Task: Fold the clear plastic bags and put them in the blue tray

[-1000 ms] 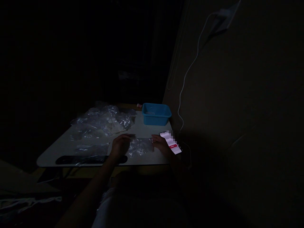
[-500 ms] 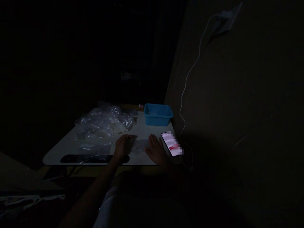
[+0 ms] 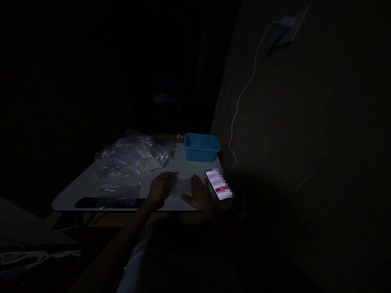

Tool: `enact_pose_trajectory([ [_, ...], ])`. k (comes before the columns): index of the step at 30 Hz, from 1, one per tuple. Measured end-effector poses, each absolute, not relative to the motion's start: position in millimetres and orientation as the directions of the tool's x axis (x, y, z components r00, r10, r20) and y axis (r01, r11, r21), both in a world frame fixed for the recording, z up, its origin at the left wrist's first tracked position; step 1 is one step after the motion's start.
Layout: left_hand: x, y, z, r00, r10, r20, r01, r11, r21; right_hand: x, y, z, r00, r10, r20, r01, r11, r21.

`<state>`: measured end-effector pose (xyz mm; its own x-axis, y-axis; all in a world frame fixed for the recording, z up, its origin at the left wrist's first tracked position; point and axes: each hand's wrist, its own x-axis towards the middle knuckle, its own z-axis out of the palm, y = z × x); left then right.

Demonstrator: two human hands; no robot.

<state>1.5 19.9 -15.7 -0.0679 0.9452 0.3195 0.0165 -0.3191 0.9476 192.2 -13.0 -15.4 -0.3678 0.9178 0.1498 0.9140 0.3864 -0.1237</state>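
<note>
Dim room; the lit smartphone point(image 3: 217, 185) is the brightest item in view. Clear plastic bag point(image 3: 181, 187) lies on the white tabletop point(image 3: 77, 185) near its front edge, between the two hands. Right hand point(image 3: 200, 193): palm down, fingers extended and thumb spread toward the left, laid over the bag's right part; nothing clasped in it. Left hand point(image 3: 159, 188): at the bag's left side, fingers reaching rightward over it (thumb and fingertips too dark to separate, so I cannot tell whether they pinch the film or only rest there). A second clear bag point(image 3: 120, 190) lies left of the left hand, its lower part overlapping a long black strip point(image 3: 87, 202) along the front edge. Behind it, a crumpled heap of clear plastic point(image 3: 136, 154) covers the back left of the tabletop. Blue plastic basin point(image 3: 201, 154) stands upright at the back right corner, with a small pink-and-white object point(image 3: 180, 136) just beside its left rim. The smartphone lies face up, right of the right hand. White cable point(image 3: 238, 97) hangs down the wall from a plug at the outlet plate point(image 3: 295, 28).
</note>
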Motion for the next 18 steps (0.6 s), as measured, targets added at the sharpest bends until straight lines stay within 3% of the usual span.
enact_pose_trajectory([
  [3, 21, 13, -11, 0.235, 0.876, 0.421, 0.374, -0.481, 0.793, 192, -13, -13, -0.365, 0.923, 0.126, 0.918, 0.379, -0.117],
  [7, 62, 2, -6, 0.435, 0.865, 0.248, 0.677, -0.496, 0.543, 192, -12, -12, -0.399, 0.908, 0.128, 0.907, 0.411, -0.09],
  [13, 94, -6, -7, 0.468, 0.876, 0.114, 0.82, -0.479, 0.314, 194, -12, -16, -0.424, 0.895, 0.138, 0.899, 0.435, -0.056],
  [18, 90, -5, -10, 0.44, 0.895, 0.074, 0.845, -0.44, 0.304, 195, -15, -14, -0.431, 0.891, 0.144, 0.893, 0.444, -0.078],
])
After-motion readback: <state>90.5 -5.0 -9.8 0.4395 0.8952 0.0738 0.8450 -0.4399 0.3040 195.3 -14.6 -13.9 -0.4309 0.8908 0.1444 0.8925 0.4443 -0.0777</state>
